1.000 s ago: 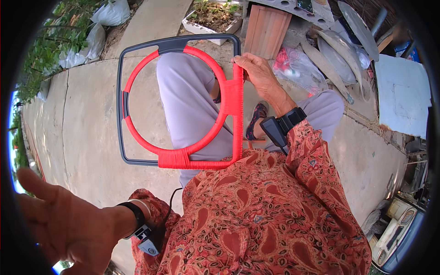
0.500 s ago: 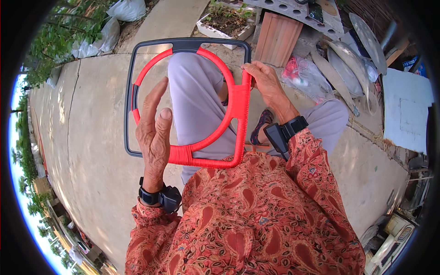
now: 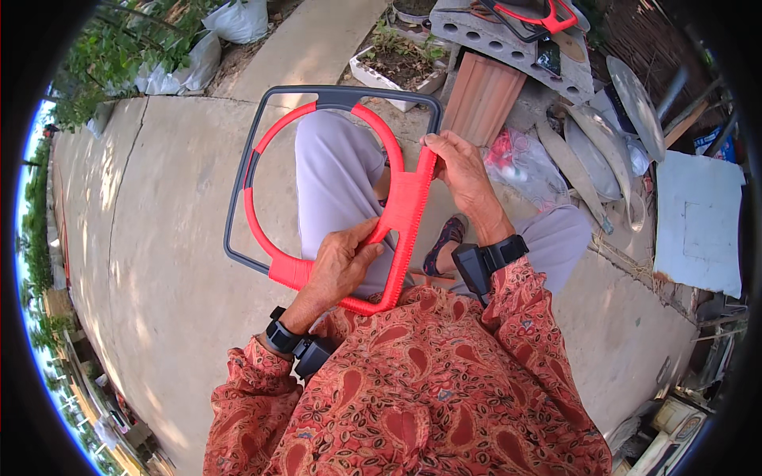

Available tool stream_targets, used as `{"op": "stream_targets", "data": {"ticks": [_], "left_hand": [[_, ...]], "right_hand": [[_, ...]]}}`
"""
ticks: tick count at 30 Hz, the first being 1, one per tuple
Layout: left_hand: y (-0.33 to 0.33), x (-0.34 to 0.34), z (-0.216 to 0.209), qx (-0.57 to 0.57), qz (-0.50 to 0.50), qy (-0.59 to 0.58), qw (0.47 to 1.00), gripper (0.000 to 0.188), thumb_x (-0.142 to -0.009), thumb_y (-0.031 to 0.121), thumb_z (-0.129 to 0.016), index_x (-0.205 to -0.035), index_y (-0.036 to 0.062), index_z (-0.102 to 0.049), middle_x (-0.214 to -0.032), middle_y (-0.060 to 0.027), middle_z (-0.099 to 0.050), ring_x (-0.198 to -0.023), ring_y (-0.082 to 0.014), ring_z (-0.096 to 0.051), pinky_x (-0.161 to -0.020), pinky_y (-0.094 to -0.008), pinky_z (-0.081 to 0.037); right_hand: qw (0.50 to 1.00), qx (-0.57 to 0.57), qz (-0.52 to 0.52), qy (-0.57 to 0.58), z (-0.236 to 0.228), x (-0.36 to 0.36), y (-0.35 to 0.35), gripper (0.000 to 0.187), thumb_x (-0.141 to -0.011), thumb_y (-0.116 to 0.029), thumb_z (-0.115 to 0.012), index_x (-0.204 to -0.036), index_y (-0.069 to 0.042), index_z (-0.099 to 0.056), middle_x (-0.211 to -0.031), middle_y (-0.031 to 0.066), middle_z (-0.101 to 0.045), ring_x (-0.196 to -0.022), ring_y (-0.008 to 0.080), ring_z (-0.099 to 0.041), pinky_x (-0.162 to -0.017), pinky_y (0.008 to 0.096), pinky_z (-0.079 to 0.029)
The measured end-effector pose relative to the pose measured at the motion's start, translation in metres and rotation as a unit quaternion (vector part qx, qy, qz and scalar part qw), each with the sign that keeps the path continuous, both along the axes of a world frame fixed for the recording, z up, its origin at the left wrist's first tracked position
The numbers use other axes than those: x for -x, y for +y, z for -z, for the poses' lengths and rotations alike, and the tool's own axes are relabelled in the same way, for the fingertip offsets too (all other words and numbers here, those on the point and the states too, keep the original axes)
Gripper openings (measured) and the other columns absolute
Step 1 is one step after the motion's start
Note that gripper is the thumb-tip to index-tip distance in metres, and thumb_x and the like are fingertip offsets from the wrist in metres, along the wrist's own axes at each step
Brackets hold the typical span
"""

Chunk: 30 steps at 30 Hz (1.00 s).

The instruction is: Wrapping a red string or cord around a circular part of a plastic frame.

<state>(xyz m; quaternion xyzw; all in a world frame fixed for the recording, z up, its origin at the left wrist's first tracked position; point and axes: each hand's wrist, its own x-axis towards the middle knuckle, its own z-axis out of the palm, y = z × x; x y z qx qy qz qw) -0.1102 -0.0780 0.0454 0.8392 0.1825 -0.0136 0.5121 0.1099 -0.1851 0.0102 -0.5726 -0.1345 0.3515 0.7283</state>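
A dark, rounded rectangular frame with a ring inside it [image 3: 406,205] is tilted over my bent knee. Red strip or cord wraps its right bar, lower edge and most of the ring; the top and left bars show dark. My right hand [image 3: 470,174] pinches the right bar near its upper end, thumb on the red wrapping. Across the lower part lies my left hand [image 3: 340,268], its fingers and thumb closed on the ring's lower right, close to the wide red joint. Its fingertips are partly hidden behind the ring. Both wrists wear black devices.
A similar red and dark frame [image 3: 548,22] rests on a holed concrete slab [image 3: 484,38] at the far right. Below the slab lean a ridged clay tile [image 3: 482,97] and a plastic bag [image 3: 528,170]. A white planter box [image 3: 381,82] stands beyond my knee.
My left hand has moved right and closed on the ring's lower right; before, it was raised with fingers spread at the left side. The frame has tilted and shifted slightly lower.
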Motion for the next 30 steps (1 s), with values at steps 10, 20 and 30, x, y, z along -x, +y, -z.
{"op": "stream_targets", "data": {"ticks": [10,20,30], "left_hand": [[0.051,0.018,-0.026,0.029,0.122,0.073,0.989,0.044,-0.088,0.008,-0.062,-0.130,0.0023,-0.055,-0.108,-0.0113,-0.067,-0.091,-0.0141,-0.062,-0.083,-0.0296,-0.049],[0.014,-0.057,0.004,-0.034,-0.019,-0.168,0.985,0.045,-0.086,0.017,-0.068,-0.127,0.0036,-0.054,-0.126,-0.0118,-0.057,-0.110,-0.0208,-0.057,-0.087,-0.0333,-0.050],[0.028,-0.088,0.027,0.587,-0.088,0.133,0.794,0.043,-0.092,0.020,-0.064,-0.123,-0.0061,-0.050,-0.088,-0.0154,-0.068,-0.073,-0.0277,-0.070,-0.065,-0.0372,-0.059]], "right_hand": [[0.997,-0.030,-0.060,0.048,0.002,0.033,-0.038,0.027,-0.093,-0.027,-0.061,-0.097,0.000,-0.062,-0.079,0.0041,-0.061,-0.066,0.0112,-0.056,-0.063,0.0264,-0.047],[0.996,0.000,-0.070,0.062,0.010,0.045,-0.045,0.028,-0.095,-0.027,-0.058,-0.103,0.000,-0.061,-0.076,0.0027,-0.059,-0.066,0.0108,-0.055,-0.061,0.0253,-0.045],[0.986,0.127,-0.105,0.030,-0.004,0.051,-0.087,0.021,-0.096,-0.020,-0.059,-0.101,0.000,-0.062,-0.070,-0.0005,-0.056,-0.055,0.0035,-0.045,-0.049,0.0187,-0.035]]}}
